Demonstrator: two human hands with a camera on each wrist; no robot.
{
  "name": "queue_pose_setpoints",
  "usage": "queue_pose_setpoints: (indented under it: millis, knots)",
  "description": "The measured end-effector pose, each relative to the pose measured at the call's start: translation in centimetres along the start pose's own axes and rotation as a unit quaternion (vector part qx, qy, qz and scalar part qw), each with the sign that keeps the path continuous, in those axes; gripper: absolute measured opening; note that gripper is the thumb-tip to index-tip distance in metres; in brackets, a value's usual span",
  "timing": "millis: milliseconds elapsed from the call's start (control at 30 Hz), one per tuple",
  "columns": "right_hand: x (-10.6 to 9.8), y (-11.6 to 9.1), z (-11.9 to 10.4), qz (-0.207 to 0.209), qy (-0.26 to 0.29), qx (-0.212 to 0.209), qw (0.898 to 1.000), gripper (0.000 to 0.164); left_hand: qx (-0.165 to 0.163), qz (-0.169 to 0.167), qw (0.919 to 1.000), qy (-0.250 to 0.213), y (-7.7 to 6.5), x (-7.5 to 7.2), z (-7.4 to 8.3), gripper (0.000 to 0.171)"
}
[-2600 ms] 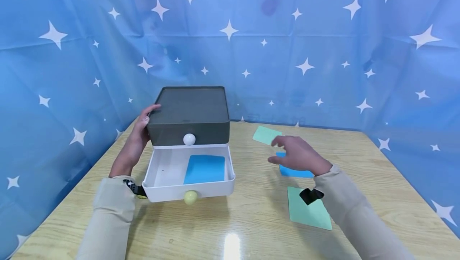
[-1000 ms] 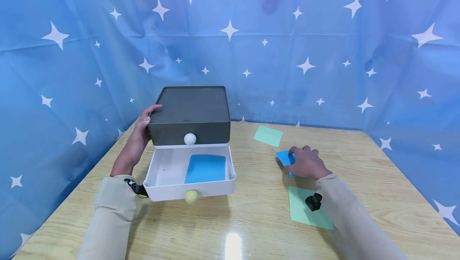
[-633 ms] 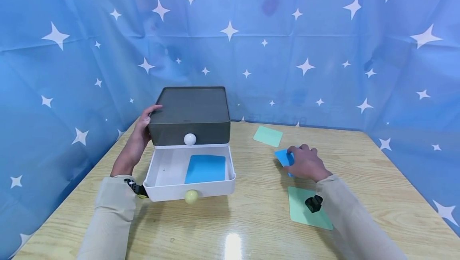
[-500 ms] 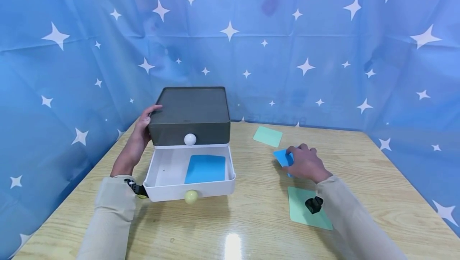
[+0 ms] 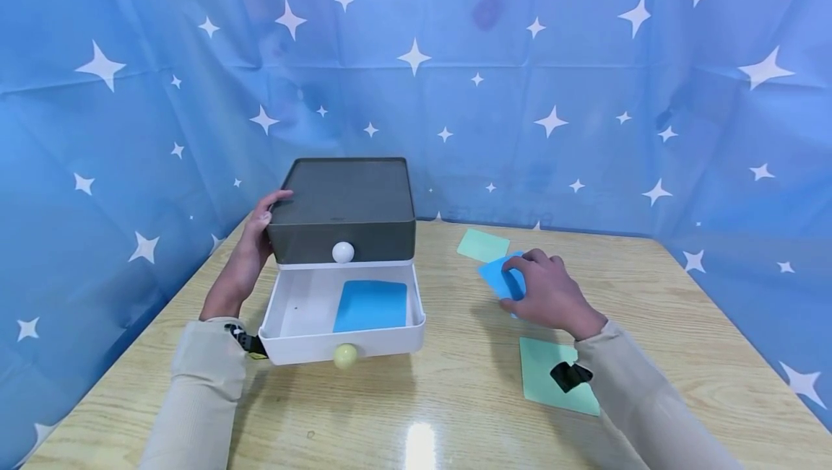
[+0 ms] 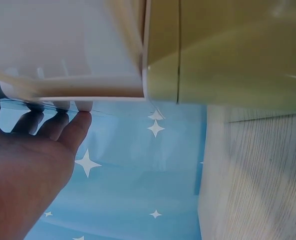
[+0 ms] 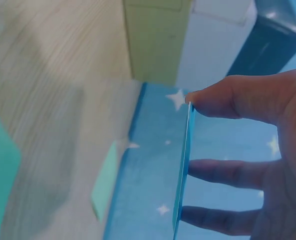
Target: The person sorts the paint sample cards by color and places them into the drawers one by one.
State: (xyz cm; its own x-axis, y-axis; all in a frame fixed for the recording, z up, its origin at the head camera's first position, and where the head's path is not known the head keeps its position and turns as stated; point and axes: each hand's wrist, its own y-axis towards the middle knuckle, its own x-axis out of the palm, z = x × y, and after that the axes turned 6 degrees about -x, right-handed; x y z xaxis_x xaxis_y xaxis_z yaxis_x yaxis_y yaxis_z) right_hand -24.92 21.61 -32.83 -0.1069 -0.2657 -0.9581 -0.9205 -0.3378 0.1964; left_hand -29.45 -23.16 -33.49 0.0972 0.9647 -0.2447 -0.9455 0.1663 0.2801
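Note:
My right hand (image 5: 551, 295) pinches a thin blue card (image 5: 495, 276) by its edges, thumb on one side and fingers on the other. In the right wrist view the blue card (image 7: 183, 165) is seen edge-on, raised off the table. My left hand (image 5: 247, 257) rests against the left side of a small drawer box (image 5: 351, 192) with a dark grey top. Its fingers (image 6: 77, 131) touch the wall in the left wrist view. A white drawer (image 5: 344, 346) with a pale yellow knob is pulled out. Another blue card (image 5: 372, 305) lies flat inside, at its right.
Two pale green cards lie on the wooden table (image 5: 455, 412): one green card (image 5: 482, 243) at the back, another green card (image 5: 546, 376) under the right wrist. A blue star-patterned curtain (image 5: 455, 94) surrounds the table. The upper grey drawer (image 5: 377, 242) is closed.
My right hand has come down onto the blue card on the table, gripped it, and lifted it slightly towards the left and back. The left hand and box stay in place.

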Motion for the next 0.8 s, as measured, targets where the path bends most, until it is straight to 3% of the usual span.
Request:
queue_pose_setpoints:
  millis: [533, 800]
  knots:
    - [-2.2, -1.4, -4.2, 0.017, 0.014, -0.055, 0.998, 0.047, -0.001, -0.002, 1.0, 0.0, -0.1, 0.1, 0.0, 0.056]
    - [-3.5, -2.0, -6.6, 0.03, 0.038, -0.12, 0.992, 0.043, 0.0, 0.001, 1.0, -0.003, 0.0, 0.2, 0.0, 0.057]
